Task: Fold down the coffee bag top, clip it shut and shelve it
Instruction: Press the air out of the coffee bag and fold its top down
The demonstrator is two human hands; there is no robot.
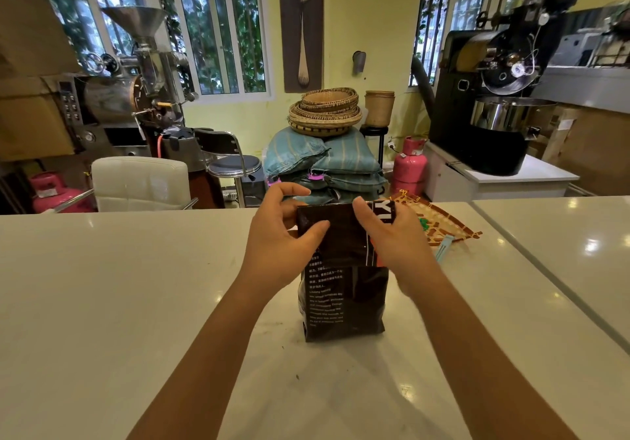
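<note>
Bag (pixel 344 289) stands upright on the tabletop (pixel 136 286), right under our hands, its base on the white surface and its top flap bent over toward us. Our left hand (pixel 276 245) pinches the flap's left edge, thumb pressed on the near face and the other fingers (pixel 289 190) curled over the back. Our right hand (pixel 392 238) is clamped the same way on the right edge, thumb on the front, the rest hidden behind the flap. So both sets of fingers are closed on the bag top, none spread free.

We judge the fold to be in hand but not set. The material looks stiff and glossy, so the crease could spring back the moment either grip loosens, and one hand must let go to fetch a clip. We cannot make out for sure where a clip is; a small green thing (pixel 423 224) lies just beyond our right fingers on a woven tray (pixel 446 224), with a pale blue tag (pixel 443 250) beside it, but they are too small to tell.

Other risks: our grips sit high on a tall, narrow bag, so a push away from us could tip it over toward the tray. If the two sides are not folded evenly the flap will skew and a clip may bite only one corner. Air trapped below the fold may puff it open again. No shelf shows near our fingers, so the carry must wait for a sure seal.
</note>
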